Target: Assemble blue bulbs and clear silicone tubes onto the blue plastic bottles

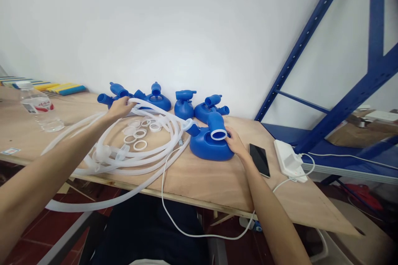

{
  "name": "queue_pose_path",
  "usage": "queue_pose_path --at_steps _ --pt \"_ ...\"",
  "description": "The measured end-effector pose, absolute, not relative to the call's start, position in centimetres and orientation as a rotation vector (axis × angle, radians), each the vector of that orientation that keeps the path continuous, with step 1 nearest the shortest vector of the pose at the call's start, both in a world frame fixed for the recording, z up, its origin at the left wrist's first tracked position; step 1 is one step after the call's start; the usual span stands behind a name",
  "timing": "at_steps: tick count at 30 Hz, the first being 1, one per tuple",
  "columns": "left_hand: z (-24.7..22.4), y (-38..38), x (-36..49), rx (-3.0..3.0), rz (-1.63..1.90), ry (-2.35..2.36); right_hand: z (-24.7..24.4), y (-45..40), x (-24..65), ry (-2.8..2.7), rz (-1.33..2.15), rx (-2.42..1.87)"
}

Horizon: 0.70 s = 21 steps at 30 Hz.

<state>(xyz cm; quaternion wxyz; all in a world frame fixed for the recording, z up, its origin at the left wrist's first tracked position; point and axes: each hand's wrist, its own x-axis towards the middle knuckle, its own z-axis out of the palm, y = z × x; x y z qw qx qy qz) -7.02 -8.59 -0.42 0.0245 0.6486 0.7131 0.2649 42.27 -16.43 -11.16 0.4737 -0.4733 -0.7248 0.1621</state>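
My left hand [120, 107] is closed on the translucent white tube [141, 103], near the blue containers at the back left. Much of the tube [161, 149] lies coiled on the wooden table around loose white rings [139, 133]. One tube end meets the side spout of the nearest blue container [211, 149]. That container's wide neck has a white ring [218, 134] around its mouth. My right hand [235, 141] rests against the container's right side, its fingers partly hidden behind it.
More blue containers [184, 105] stand along the wall. A plastic bottle [40, 109] is at left; a phone [259, 160] and white power strip [287, 159] lie at right. A white cable [199, 235] hangs over the front edge. Blue shelving [311, 20] rises at right.
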Motion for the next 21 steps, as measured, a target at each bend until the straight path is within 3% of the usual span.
queue_pose_path --at_steps 10,21 --pt "9.9 -8.9 -2.6 2.228 1.223 1.868 -11.2 -16.6 42.0 -1.753 0.375 -1.187" --pt "15.3 -8.9 0.7 2.518 1.563 1.569 -11.2 -16.6 41.3 -1.685 0.338 -1.266"
